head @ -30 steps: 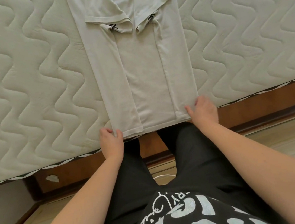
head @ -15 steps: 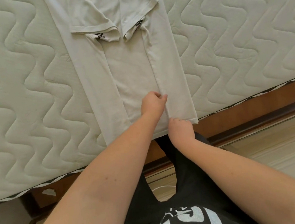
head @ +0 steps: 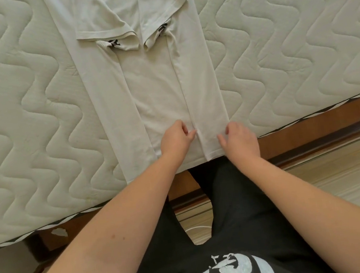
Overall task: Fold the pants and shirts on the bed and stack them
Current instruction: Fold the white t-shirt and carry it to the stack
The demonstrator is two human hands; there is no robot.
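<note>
My left hand (head: 176, 140) pinches the shirt (head: 158, 89) hem's folded-in flap, my right hand (head: 239, 139) curls on its outer edge, squaring it at the mattress (head: 25, 109) near edge.

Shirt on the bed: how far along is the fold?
Done: the shirt lies flat on the mattress, both sides and sleeves folded inward into a long strip. In hand: the left hand and right hand are at the right flap near the hem, fingers curled on the fabric. Left: folding it lengthwise and stacking; no pants or stack in view.
</note>
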